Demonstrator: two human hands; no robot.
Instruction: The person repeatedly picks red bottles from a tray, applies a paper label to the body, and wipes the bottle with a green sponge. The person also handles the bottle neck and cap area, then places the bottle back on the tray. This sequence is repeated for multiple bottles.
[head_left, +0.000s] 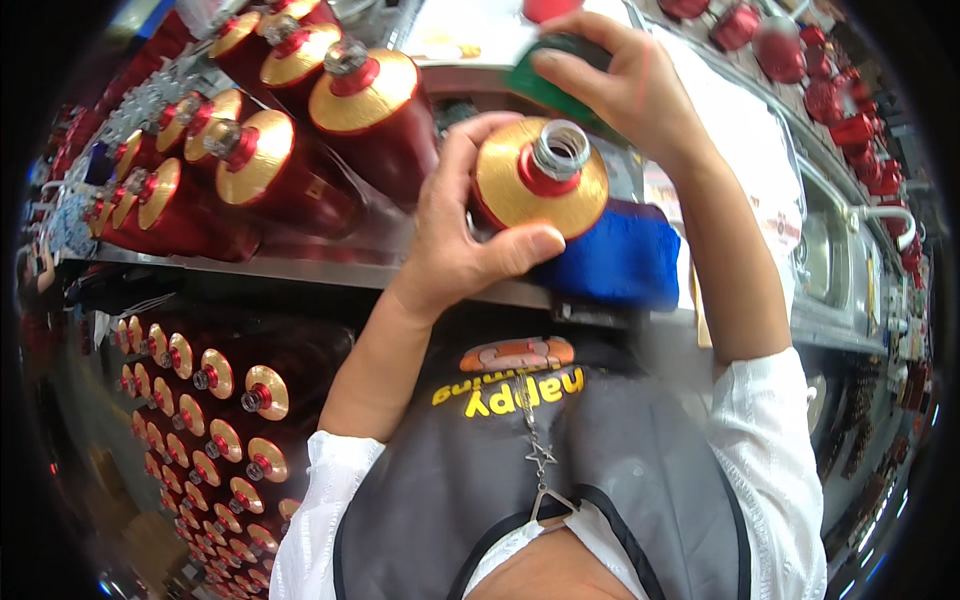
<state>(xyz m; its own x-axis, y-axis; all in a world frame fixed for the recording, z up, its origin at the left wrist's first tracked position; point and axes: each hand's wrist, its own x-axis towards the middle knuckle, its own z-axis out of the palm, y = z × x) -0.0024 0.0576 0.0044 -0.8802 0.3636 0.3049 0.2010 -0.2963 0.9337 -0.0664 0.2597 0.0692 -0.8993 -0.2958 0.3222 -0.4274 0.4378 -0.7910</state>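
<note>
My left hand (465, 225) is wrapped around a red glass bottle with a gold shoulder (504, 180). The bottle's clear, threaded neck is uncapped and points up toward me. Above and to the right, my right hand (622, 82) grips a dark green block (534, 84), blurred and partly hidden by the fingers. What the block is made of cannot be told. Just right of the held bottle, a bright blue fabric-like pad (626, 255) sits at the front edge of the metal bench (337, 271).
Several similar bottles with clear stoppers (360, 90) stand on the bench at left. Below it are rows of open-necked bottles (266, 391). A white sheet (720, 97) lies at right, near a metal sink (821, 259). More red vessels (780, 52) line the far right.
</note>
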